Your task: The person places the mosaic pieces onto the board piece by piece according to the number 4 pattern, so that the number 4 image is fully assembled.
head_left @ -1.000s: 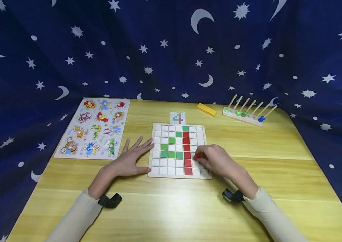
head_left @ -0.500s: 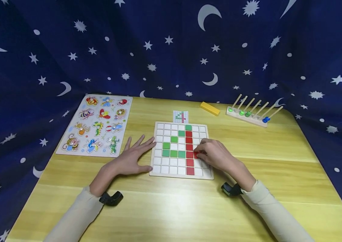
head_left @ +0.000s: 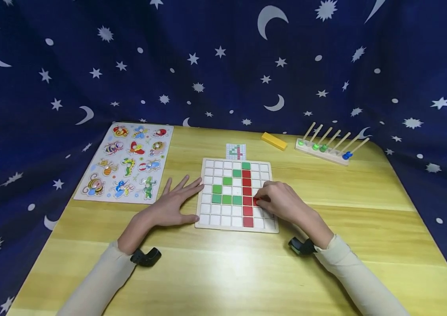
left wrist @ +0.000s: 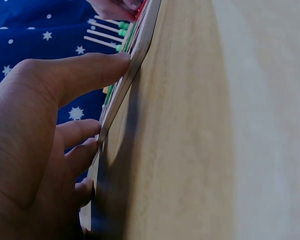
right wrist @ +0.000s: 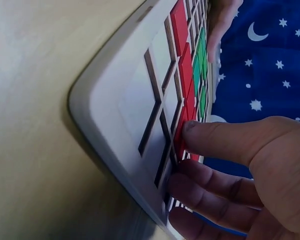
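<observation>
A square wooden grid board [head_left: 223,228] with white cells lies on the table. Set in it are a column of red tiles [head_left: 248,211] and several green tiles [head_left: 227,199] in an angled outline to the left. My left hand [head_left: 168,210] is spread flat at the board's left side; in the left wrist view its thumb and fingertips touch the edge. Over the board's right part, my right hand [head_left: 284,202] pinches a small red tile [right wrist: 179,136] at the cell just right of the red column. The hand partly hides this tile in the head view.
Behind the board is a small pattern card [head_left: 236,151] with a green and red figure. A yellow block [head_left: 274,141] and a peg stand [head_left: 321,152] with green and blue beads are farther back. An insect puzzle board [head_left: 122,166] lies at the left.
My right hand has brought the red tile slightly left and down to the cell beside the red column. The left hand stays at the board's edge. The head view has shifted a little.
</observation>
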`<state>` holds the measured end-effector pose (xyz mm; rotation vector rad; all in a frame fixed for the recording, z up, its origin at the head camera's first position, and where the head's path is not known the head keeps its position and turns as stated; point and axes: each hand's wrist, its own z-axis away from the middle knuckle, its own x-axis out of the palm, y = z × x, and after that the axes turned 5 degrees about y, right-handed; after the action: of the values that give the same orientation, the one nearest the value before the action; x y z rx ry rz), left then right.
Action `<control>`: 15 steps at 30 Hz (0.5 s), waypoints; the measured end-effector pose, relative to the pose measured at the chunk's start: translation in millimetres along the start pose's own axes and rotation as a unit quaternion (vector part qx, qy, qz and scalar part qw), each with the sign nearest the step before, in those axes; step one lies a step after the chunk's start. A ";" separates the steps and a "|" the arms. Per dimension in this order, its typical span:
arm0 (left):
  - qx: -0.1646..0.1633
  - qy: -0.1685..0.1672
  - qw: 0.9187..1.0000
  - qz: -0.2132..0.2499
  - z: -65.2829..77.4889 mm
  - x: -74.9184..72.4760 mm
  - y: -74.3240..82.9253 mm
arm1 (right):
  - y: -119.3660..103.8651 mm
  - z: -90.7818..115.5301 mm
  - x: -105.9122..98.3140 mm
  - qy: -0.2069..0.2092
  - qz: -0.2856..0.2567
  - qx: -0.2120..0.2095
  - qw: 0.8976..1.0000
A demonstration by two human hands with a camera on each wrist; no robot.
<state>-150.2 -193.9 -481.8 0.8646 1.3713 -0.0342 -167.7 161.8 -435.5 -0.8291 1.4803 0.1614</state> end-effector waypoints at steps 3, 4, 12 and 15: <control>-0.003 -0.003 1.000 0.001 -2.3 -0.6 -0.3 | 1.5 -0.7 -0.7 -0.001 0.000 0.007 1.000; -0.006 -0.003 1.000 0.002 -3.0 -0.7 -0.2 | 2.4 -0.9 -1.3 0.001 0.001 0.009 1.000; -0.020 -0.007 1.000 -0.014 -3.7 3.6 0.5 | 16.8 9.6 -10.8 0.038 0.017 0.035 0.999; -0.020 -0.009 1.000 -0.015 -1.0 3.8 -1.5 | 22.1 19.8 -12.3 0.058 0.029 0.040 0.997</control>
<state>-150.9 -192.7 -485.8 0.8081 1.3643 -0.0370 -166.0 193.8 -435.3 -0.7408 1.6108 0.0976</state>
